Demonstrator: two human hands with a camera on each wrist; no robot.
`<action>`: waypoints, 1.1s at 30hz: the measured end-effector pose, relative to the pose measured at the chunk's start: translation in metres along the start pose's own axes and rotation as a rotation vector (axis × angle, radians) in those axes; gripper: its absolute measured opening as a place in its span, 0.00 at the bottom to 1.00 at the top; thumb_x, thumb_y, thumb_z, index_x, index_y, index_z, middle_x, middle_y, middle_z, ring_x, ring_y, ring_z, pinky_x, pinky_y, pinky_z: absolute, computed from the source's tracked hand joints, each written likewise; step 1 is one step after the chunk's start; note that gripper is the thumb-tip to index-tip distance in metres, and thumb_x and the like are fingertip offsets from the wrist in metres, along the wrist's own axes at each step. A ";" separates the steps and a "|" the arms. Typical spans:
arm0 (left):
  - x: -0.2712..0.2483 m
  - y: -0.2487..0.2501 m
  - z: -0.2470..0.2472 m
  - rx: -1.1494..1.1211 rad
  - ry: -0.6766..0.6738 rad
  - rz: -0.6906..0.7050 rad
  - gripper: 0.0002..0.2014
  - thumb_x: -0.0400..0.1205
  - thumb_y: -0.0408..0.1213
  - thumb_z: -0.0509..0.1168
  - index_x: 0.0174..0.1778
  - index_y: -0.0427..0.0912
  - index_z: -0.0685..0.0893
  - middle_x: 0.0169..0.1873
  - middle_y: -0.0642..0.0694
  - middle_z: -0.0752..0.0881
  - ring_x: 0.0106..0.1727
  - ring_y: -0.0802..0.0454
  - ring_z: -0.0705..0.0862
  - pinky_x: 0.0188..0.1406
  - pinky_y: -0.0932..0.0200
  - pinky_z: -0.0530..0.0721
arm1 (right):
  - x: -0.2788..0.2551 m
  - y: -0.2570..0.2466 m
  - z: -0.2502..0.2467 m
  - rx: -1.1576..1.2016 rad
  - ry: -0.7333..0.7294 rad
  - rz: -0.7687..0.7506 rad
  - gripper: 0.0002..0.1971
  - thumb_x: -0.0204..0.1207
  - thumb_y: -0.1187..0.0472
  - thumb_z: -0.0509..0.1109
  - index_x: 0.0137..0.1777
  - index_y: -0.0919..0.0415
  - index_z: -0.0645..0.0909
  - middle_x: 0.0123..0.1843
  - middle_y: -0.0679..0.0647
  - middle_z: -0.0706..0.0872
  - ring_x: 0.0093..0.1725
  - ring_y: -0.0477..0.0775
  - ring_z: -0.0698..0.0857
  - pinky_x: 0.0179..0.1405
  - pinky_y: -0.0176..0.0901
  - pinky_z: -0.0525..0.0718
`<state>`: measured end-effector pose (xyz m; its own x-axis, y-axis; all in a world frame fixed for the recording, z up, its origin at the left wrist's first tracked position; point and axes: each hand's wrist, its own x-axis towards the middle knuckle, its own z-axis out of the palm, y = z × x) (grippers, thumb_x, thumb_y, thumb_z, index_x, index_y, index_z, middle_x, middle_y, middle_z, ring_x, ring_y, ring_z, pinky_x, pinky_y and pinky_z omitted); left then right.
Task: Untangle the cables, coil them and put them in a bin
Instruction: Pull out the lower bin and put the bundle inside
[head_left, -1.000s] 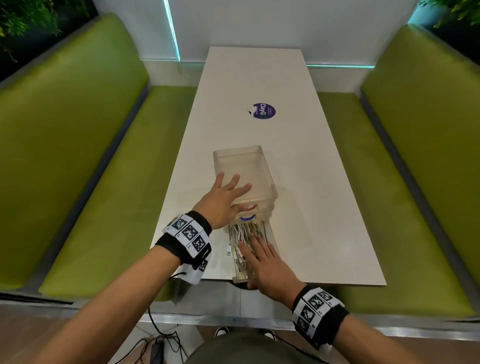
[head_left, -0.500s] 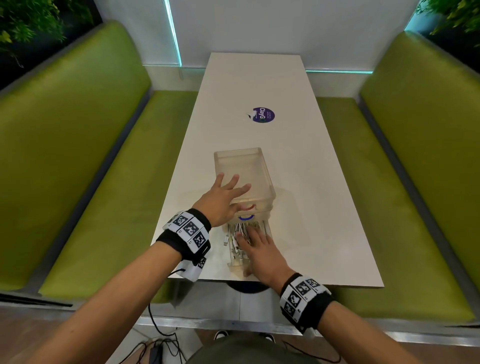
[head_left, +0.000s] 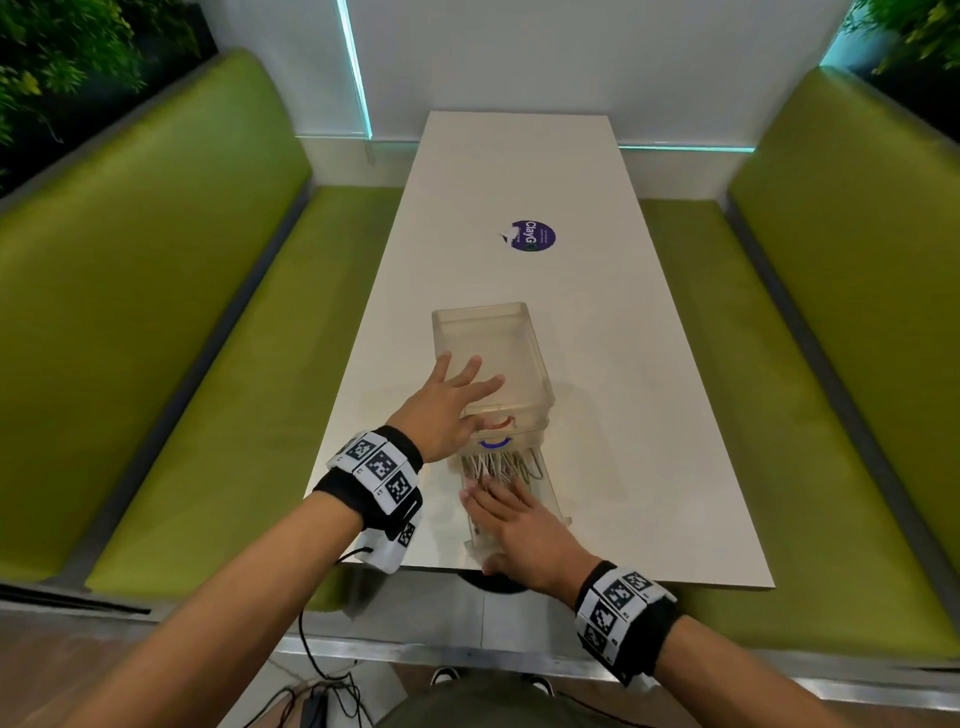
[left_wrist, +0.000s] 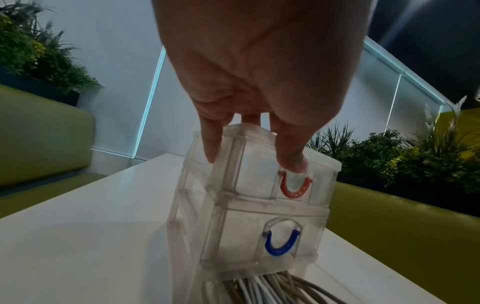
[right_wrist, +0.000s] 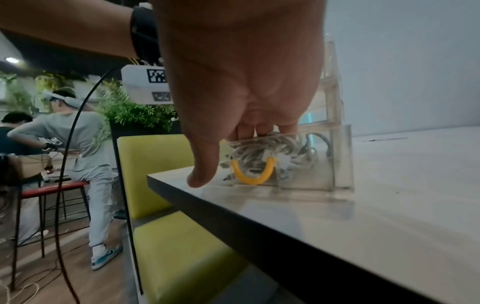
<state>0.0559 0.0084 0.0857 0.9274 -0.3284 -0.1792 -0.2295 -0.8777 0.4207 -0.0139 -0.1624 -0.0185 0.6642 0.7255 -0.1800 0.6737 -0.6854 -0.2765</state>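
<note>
Head view: a clear drawer unit (head_left: 493, 358) stands near the table's (head_left: 649, 415) close end, long axis running away from the person. Its bottom drawer (head_left: 553, 499) is drawn out toward the table edge and holds the cables (head_left: 501, 465). The left hand (head_left: 447, 410) lies flat on the unit's top, fingers spread, gripping nothing. The right hand (head_left: 524, 530) lies directly over the drawer, fingers extended onto the cables; it is the nearer hand.

Left wrist view: the left hand's fingertips (left_wrist: 291, 162) press the unit's top edge above the red handle (left_wrist: 296, 188); the blue handle (left_wrist: 281, 244) sits below, with cables emerging beneath.

Right wrist view: the right hand's fingers (right_wrist: 259, 129) reach down into the tangled bundle behind the yellow handle (right_wrist: 252, 171). Whether they have closed on a cable cannot be determined. The cables lie immediately below and ahead of this hand; lifting them out appears to be the coming step.
</note>
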 end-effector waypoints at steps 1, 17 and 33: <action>0.000 0.000 0.000 0.001 0.001 0.001 0.28 0.86 0.43 0.58 0.82 0.58 0.59 0.85 0.49 0.52 0.84 0.41 0.39 0.81 0.46 0.55 | 0.001 0.000 0.001 0.001 0.008 -0.009 0.43 0.76 0.53 0.70 0.84 0.61 0.48 0.86 0.57 0.52 0.85 0.59 0.47 0.83 0.56 0.42; -0.001 0.001 -0.001 0.020 0.001 -0.001 0.27 0.86 0.45 0.58 0.82 0.58 0.58 0.85 0.49 0.52 0.84 0.40 0.39 0.81 0.46 0.57 | 0.010 -0.002 0.000 0.117 0.402 0.167 0.36 0.50 0.65 0.85 0.63 0.58 0.80 0.55 0.57 0.85 0.53 0.60 0.84 0.47 0.47 0.87; 0.000 0.000 0.000 0.001 -0.004 0.012 0.27 0.86 0.43 0.58 0.81 0.58 0.59 0.85 0.50 0.53 0.84 0.41 0.39 0.79 0.47 0.60 | 0.002 -0.004 0.009 0.038 0.468 0.214 0.18 0.53 0.72 0.80 0.44 0.61 0.87 0.41 0.55 0.87 0.40 0.57 0.85 0.35 0.43 0.82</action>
<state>0.0556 0.0084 0.0856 0.9233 -0.3406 -0.1773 -0.2414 -0.8740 0.4217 -0.0180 -0.1573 -0.0261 0.8655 0.4579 0.2029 0.5005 -0.8061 -0.3158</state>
